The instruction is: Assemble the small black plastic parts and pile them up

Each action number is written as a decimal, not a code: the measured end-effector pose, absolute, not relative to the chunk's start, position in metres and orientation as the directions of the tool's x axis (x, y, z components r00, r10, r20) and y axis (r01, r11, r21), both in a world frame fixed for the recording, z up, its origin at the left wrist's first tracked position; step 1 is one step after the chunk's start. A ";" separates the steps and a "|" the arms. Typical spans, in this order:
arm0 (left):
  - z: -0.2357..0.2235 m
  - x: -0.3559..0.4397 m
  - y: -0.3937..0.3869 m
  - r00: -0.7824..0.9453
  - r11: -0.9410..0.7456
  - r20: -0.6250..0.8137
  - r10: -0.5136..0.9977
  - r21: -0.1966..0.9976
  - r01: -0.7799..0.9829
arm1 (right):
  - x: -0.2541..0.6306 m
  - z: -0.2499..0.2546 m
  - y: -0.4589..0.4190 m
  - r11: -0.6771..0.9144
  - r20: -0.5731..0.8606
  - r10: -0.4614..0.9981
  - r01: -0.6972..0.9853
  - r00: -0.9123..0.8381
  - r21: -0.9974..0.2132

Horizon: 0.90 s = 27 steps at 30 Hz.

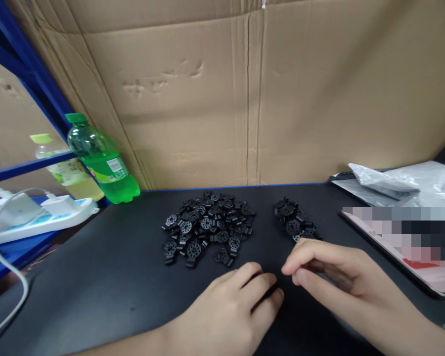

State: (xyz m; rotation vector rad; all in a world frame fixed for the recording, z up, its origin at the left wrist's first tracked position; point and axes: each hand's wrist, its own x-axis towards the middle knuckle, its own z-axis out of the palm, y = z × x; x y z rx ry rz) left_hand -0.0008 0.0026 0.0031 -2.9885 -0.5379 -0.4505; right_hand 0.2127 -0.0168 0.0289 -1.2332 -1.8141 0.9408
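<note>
Several small black plastic parts, each a round perforated disc with a short tab, lie in a large heap at the middle of the table. A smaller heap of the same parts lies to its right. Low over the table, in front of the large heap, my left hand is closed with curled fingers; its thumb and whatever it may hold are hidden. My right hand is just in front of the smaller heap, thumb and index fingertip brought together in a pinch. Anything between those fingertips cannot be made out.
A black table backs onto a cardboard wall. To the left are a green soda bottle, a second bottle, a white power strip and a cable. A partly blurred flat device and grey plastic bag lie right.
</note>
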 end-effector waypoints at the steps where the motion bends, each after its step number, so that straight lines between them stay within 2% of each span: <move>1: 0.002 -0.002 0.002 0.901 -0.942 0.293 0.319 -0.009 0.336 | 0.211 0.029 -0.018 0.238 0.144 0.955 0.382 -0.260 -0.893; 6: -0.002 -0.011 -0.003 0.871 -0.943 0.367 0.326 0.068 0.324 | 0.201 0.018 -0.021 0.039 -0.051 0.929 0.233 -0.367 -0.972; 9: 0.002 -0.013 -0.004 0.878 -0.941 0.339 0.337 0.153 0.302 | 0.198 0.006 -0.020 -0.052 -0.122 0.898 0.172 -0.424 -0.984; 12: 0.011 -0.012 -0.004 0.841 -0.905 0.362 0.401 0.298 0.303 | 0.198 0.000 -0.019 -0.118 -0.162 0.889 0.126 -0.428 -0.985; 16: 0.017 -0.008 -0.006 0.641 -0.824 0.570 0.515 0.536 0.185 | 0.200 -0.001 -0.019 -0.175 -0.141 0.906 -0.049 -0.400 -0.983; 19: 0.016 -0.004 -0.009 0.504 -0.759 0.622 0.599 0.642 0.110 | 0.198 -0.001 -0.022 -0.292 -0.162 0.849 -0.190 -0.503 -0.938; 22: 0.015 0.000 -0.013 0.456 -0.727 0.621 0.638 0.681 0.090 | 0.194 -0.001 -0.026 -0.316 -0.137 0.780 -0.195 -0.610 -0.929; 25: 0.013 0.002 -0.015 0.467 -0.695 0.593 0.655 0.716 0.065 | 0.192 0.002 -0.028 -0.245 -0.107 0.777 -0.142 -0.621 -0.959; 27: 0.011 0.002 -0.016 0.485 -0.672 0.574 0.660 0.740 0.039 | 0.190 0.003 -0.029 -0.231 -0.134 0.781 -0.083 -0.610 -0.969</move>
